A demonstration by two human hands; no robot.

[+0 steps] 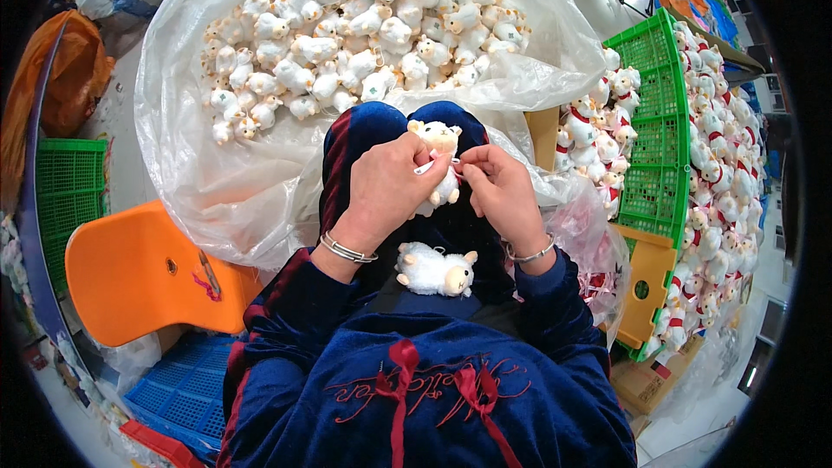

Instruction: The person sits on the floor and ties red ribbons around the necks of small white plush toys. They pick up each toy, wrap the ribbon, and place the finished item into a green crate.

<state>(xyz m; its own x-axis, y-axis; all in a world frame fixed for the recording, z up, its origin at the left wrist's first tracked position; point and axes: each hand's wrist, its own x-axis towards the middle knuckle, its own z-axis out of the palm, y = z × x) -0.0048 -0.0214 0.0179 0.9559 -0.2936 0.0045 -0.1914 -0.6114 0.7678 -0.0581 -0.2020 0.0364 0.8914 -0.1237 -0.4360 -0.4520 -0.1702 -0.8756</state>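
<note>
A small white plush lamb (439, 135) with a cream face is held upright over my knees. My left hand (383, 184) is closed round its side, thumb at the chest. Close to the neck, my right hand (505, 192) pinches a thin pink ribbon (457, 161) between thumb and fingertips. Part of the lamb's body is hidden behind my left fingers. Another plush lamb (436, 269) lies on its side in my lap, touched by neither hand.
Ahead, a large clear plastic sheet (182, 165) bears a heap of plush lambs (347, 43). On the right, lambs with red ribbons (724, 182) lie beyond a green crate (646, 139). An orange chair (130, 273) with scissors stands left, near a blue crate (186, 386).
</note>
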